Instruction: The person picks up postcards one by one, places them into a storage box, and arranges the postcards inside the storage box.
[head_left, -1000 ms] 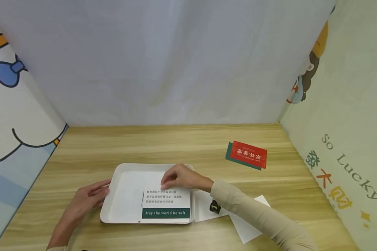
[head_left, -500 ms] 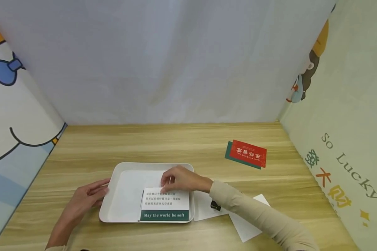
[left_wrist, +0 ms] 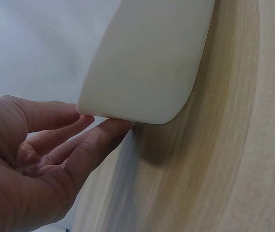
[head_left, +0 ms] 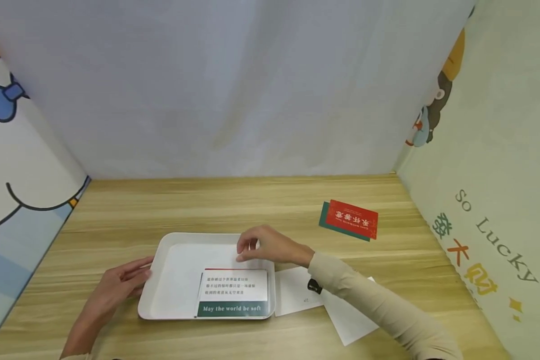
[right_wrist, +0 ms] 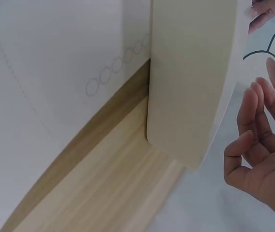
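A white tray (head_left: pixel 162 255) lies on the wooden table, near its front edge. In the tray's front right corner a white card (head_left: pixel 234 287) with a green strip and printed text lies flat. My right hand (head_left: pixel 247 250) hovers just behind the card with relaxed, loosely curved fingers (right_wrist: pixel 253 125) and holds nothing. My left hand (head_left: pixel 141 274) rests on the table, its straight fingers (left_wrist: pixel 103 133) touching the tray's left rim (left_wrist: pixel 128 113). In the right wrist view the tray's wall (right_wrist: pixel 190 72) fills the middle.
A red card (head_left: pixel 353 220) lies on a green one at the back right of the table. Two white paper sheets (head_left: pixel 297 295) (head_left: pixel 351 322) lie right of the tray, under my right forearm. Panels wall the table on three sides.
My right hand has let go of the printed card and risen away toward the tray's back. The card now lies flat in the tray. The left hand has stayed at the rim.
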`<state>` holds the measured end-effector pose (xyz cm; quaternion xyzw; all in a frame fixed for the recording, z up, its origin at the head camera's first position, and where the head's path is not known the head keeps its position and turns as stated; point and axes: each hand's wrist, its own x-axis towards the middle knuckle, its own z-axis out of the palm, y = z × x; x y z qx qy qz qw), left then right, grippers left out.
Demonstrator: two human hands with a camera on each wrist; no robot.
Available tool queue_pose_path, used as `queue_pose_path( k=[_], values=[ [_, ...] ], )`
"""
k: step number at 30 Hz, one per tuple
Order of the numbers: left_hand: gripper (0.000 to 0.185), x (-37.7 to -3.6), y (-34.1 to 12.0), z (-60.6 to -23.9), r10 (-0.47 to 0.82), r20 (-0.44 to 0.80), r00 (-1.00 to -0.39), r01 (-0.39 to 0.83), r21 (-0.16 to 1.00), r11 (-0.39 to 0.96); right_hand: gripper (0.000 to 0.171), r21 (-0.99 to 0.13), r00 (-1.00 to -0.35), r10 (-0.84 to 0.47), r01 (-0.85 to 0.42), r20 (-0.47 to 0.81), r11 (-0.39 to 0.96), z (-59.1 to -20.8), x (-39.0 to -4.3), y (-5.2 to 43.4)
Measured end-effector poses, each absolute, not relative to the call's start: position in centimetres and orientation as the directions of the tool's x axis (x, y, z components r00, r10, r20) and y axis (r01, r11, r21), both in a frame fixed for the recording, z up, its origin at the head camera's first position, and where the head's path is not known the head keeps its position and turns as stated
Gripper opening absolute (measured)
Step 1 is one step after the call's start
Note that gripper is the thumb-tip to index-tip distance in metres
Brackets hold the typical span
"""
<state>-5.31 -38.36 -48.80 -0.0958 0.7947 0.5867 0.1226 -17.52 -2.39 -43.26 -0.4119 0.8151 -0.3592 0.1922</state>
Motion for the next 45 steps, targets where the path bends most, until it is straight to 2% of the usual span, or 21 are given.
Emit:
queue_pose_path(
  k=[8,13,21,27,35,45],
  values=[
    [0.057,-5.5,-38.3,-48.5,-0.007,-0.3,-0.954,-0.29,0.914,0.285,0.014,-0.754,-0.616,-0.788,-0.52,0.005,0.402,-41.7,-18.5,-0.1],
    [0.056,-5.8,-38.2,-48.1,-0.007,-0.295,-0.956,-0.283,0.913,0.295,0.025,-0.745,-0.665,-0.746,-0.486,-0.023,0.457,-40.2,-19.2,2.7],
    [0.058,-6.1,-38.5,-47.8,-0.016,-0.29,-0.957,-0.28,0.909,0.309,0.03,-0.693,-0.713,-0.694,-0.45,-0.1,0.563,-39.6,-19.5,6.5],
    [0.058,-5.9,-38.3,-47.9,-0.018,-0.29,-0.957,-0.282,0.912,0.297,0.041,-0.633,-0.694,-0.705,-0.48,-0.15,0.608,-41.3,-18.7,8.1],
    [0.056,-5.1,-38.2,-48.7,-0.022,-0.311,-0.95,-0.304,0.909,0.285,0.054,-0.485,-0.641,-0.726,-0.566,-0.25,0.667,-43.9,-16.7,8.7],
    [0.056,-5.2,-38.0,-48.7,-0.038,-0.298,-0.954,-0.296,0.911,0.288,0.069,-0.391,-0.604,-0.763,-0.66,-0.23,0.641,-44.6,-15.3,8.7]
  ],
)
